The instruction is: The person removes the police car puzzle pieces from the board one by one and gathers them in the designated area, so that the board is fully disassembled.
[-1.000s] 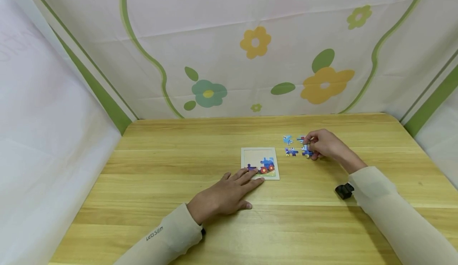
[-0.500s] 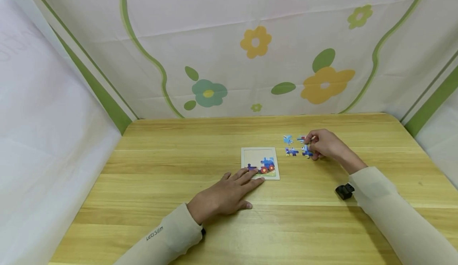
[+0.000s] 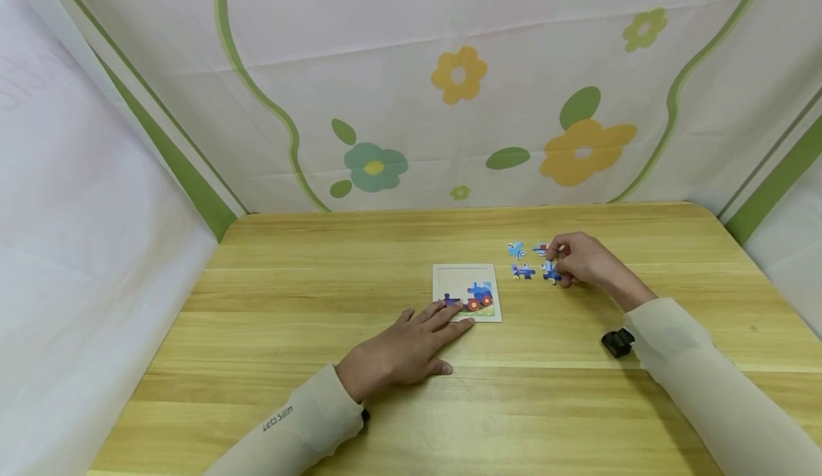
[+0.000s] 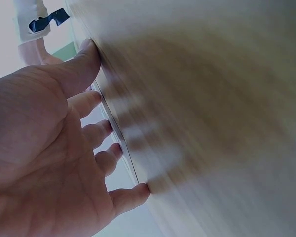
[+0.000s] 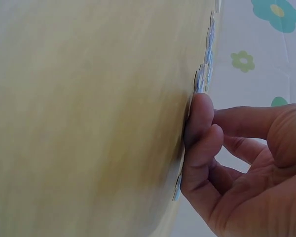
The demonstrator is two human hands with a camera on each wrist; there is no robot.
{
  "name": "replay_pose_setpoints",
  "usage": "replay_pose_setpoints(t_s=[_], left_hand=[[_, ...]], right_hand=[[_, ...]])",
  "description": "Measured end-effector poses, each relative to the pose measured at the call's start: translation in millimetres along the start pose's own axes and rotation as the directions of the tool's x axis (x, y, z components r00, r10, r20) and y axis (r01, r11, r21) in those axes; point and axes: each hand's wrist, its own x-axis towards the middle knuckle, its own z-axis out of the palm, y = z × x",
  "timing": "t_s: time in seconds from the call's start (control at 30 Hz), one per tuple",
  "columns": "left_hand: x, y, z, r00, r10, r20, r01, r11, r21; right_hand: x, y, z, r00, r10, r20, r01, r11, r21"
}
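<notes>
A small square puzzle board (image 3: 466, 267) with a pale frame lies on the table, partly filled with pieces showing a blue vehicle with red wheels (image 3: 480, 299). My left hand (image 3: 411, 351) lies spread over its lower left corner, fingertips on the board; in the left wrist view the hand (image 4: 54, 133) has its fingers resting along the edge. To the right, my right hand (image 3: 581, 258) has curled fingers and grips the side of a blue puzzle piece (image 3: 549, 272). In the right wrist view the fingertips of this hand (image 5: 222, 163) are down at the tabletop.
Beside the right hand lie loose puzzle pieces: a light blue one (image 3: 516, 250), a blue and white one (image 3: 523, 272) and one with red (image 3: 541, 249), partly behind the fingers. A black clip-like device (image 3: 618, 342) sits by the right cuff. A flowered curtain (image 3: 398, 105) stands behind the table (image 3: 308, 283).
The blue puzzle piece at the right fingertips has turned slightly. Both hands stay in nearly the same place.
</notes>
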Motion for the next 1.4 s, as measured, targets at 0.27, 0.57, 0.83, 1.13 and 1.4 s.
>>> replay_pose_setpoints(t_s=[0.27, 0.57, 0.83, 1.13, 1.4], left_hand=[[0.5, 0.4, 0.5, 1.0, -0.004, -0.003, 0.004, 1.0, -0.001], [-1.2, 0.8, -0.8, 1.0, -0.006, -0.006, 0.006, 1.0, -0.007], [-0.2, 1.4, -0.9, 1.0, -0.007, 0.0, 0.007, 1.0, -0.007], [-0.8, 2.3, -0.7, 1.0, -0.006, 0.005, 0.006, 1.0, 0.004], [-0.2, 5.7, -3.5, 1.0, -0.019, -0.009, 0.019, 1.0, 0.012]], right_hand=[[-1.8, -1.4, 1.6, 1.0, -0.003, -0.011, 0.003, 1.0, 0.003], [-8.0, -23.2, 11.4, 0.994, -0.101, -0.035, 0.098, 0.993, -0.068], [-7.3, -38.3, 26.3, 0.988, -0.152, -0.011, 0.152, 0.988, -0.037], [-3.3, -50.2, 47.5, 0.975, -0.211, 0.067, 0.209, 0.977, 0.029], [1.2, -58.5, 65.8, 0.961, -0.248, 0.124, 0.243, 0.969, 0.049]])
